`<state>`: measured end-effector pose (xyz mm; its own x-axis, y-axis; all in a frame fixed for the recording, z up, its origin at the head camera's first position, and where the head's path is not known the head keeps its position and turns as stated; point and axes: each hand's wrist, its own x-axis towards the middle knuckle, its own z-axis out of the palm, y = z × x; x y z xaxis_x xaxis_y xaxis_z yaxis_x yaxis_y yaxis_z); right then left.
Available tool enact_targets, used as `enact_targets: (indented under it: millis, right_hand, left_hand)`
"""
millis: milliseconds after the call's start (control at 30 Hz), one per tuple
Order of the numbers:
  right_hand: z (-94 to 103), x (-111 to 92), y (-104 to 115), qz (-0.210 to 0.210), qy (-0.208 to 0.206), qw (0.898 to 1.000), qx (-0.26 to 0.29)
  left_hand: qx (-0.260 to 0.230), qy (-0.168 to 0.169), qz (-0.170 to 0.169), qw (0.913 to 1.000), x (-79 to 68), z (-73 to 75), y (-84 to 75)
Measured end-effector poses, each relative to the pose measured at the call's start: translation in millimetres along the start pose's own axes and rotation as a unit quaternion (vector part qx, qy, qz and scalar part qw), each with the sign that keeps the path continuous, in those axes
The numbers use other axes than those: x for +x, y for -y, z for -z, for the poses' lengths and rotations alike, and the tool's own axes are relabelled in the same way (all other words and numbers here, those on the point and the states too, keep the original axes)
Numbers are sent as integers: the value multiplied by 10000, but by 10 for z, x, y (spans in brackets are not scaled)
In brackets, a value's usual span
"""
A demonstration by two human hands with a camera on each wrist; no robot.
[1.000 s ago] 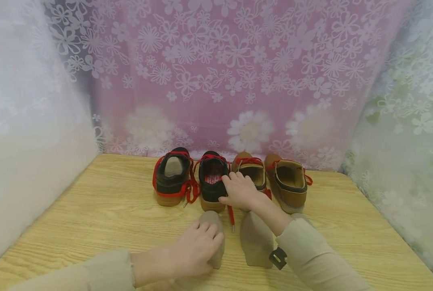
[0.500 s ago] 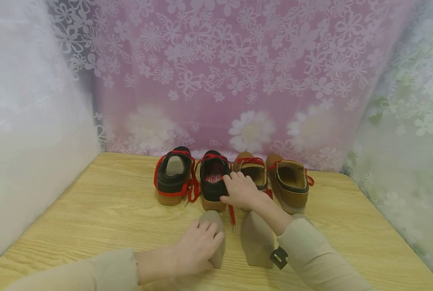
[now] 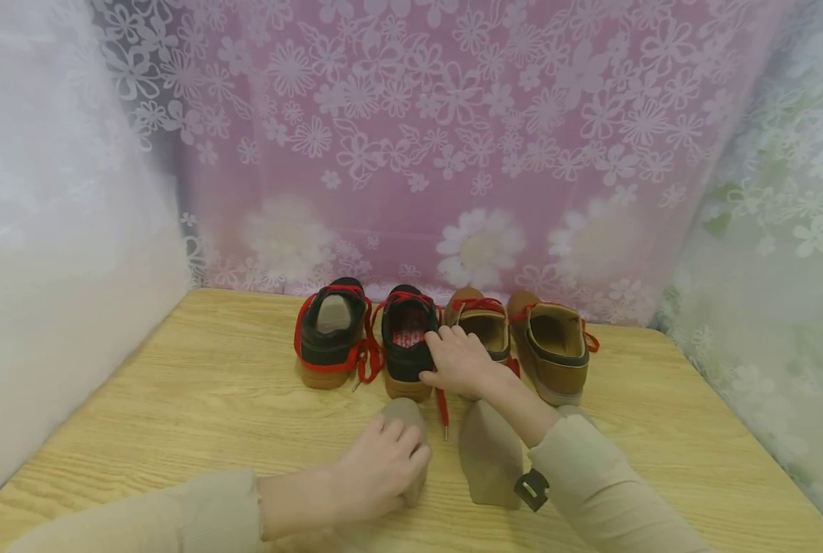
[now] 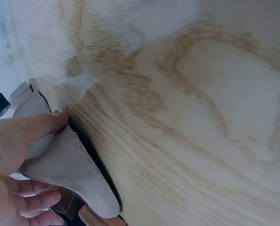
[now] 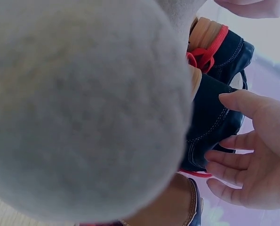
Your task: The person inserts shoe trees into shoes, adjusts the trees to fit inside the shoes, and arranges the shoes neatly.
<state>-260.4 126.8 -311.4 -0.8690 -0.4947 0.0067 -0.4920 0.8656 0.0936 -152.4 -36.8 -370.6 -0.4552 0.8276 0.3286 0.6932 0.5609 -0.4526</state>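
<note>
Low in the head view, my left hand (image 3: 376,468) grips a grey shoe insert (image 3: 406,415) lying on the table. In the left wrist view, its thumb lies over the top of this grey insert (image 4: 78,169) while the other fingers reach along the far side. My right hand (image 3: 461,359) rests at the right side of a black shoe (image 3: 404,369) with red laces. Seen from the right wrist, the right hand (image 5: 267,150) has fairly straight fingers, with the thumb near the back of the black shoe (image 5: 208,117). A red lace end (image 3: 443,411) hangs beside the heel.
Another black shoe (image 3: 330,349), with a grey insert inside, stands on the left. Two brown shoes (image 3: 556,372) are at the right, one partly behind my right hand. A second grey insert (image 3: 490,461) lies under my right forearm; a third is mostly hidden. A flowered curtain (image 3: 411,153) backs the table (image 3: 231,399).
The fingers of my left hand have shifted slightly over the insert. My right hand stays at the black shoe, and the whole head view has drifted a little.
</note>
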Motion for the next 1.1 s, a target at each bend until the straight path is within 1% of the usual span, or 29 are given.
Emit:
enact_targets:
  millis: [133, 300, 433, 500, 733, 833, 967, 1067, 1100]
  right_hand:
    - [3, -6, -16, 41, -69, 10000, 43]
    - [-3, -4, -25, 24, -68, 10000, 61]
    - [-9, 1, -33, 22, -33, 10000, 42]
    - [-4, -3, -32, 14, -18, 10000, 61]
    - [5, -5, -33, -32, 35, 9999, 144]
    - [1, -2, -36, -25, 50, 9999, 143]
    - [-2, -7, -37, -17, 36, 9999, 129]
    - [-1, -11, -41, -9, 24, 9999, 157]
    - [1, -12, -41, -4, 22, 9999, 160]
  left_hand:
    - [-59, -130, 24, 9999, -17, 10, 34]
    - [-75, -322, 51, 9994, -51, 36, 118]
    - [-75, -317, 38, 9995, -80, 52, 174]
    - [-100, -259, 6, 9996, -96, 63, 199]
    - [-151, -403, -39, 9991, -140, 101, 280]
    - [-177, -358, -27, 9992, -149, 121, 316]
    - [-326, -259, 11, 9991, -163, 137, 354]
    - [-436, -282, 45, 9986, -171, 138, 375]
    - [-458, -340, 60, 9984, -173, 136, 382]
